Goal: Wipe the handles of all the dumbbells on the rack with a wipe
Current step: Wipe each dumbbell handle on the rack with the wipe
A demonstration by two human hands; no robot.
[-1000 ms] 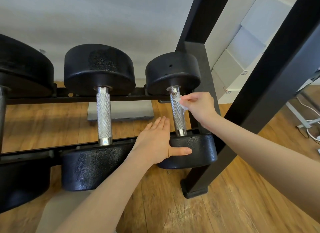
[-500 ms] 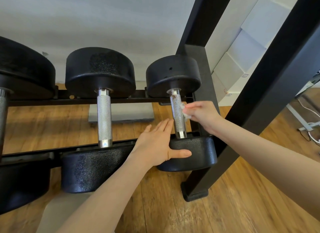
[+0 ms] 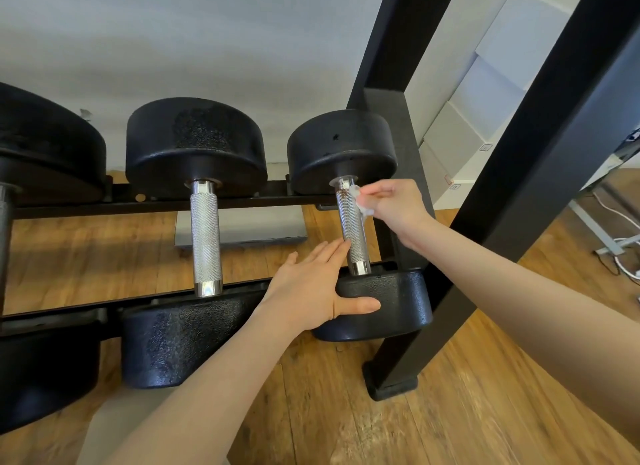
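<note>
Right hand (image 3: pixel 391 205) was pinching a small white wipe (image 3: pixel 362 201) against the top of the rightmost dumbbell's handle (image 3: pixel 353 229), right by some brownish spots. Left hand (image 3: pixel 311 291) lay flat, fingers straight, thumb braced on that dumbbell's near head (image 3: pixel 391 302). Biggest worry: the dumbbell rolling on the rack rails (image 3: pixel 242 201) if the bracing hand slipped. Next, knuckles hitting the black upright (image 3: pixel 412 146) just behind. Smallest, the wipe snagging and shredding on the knurling, I'd guess.
</note>
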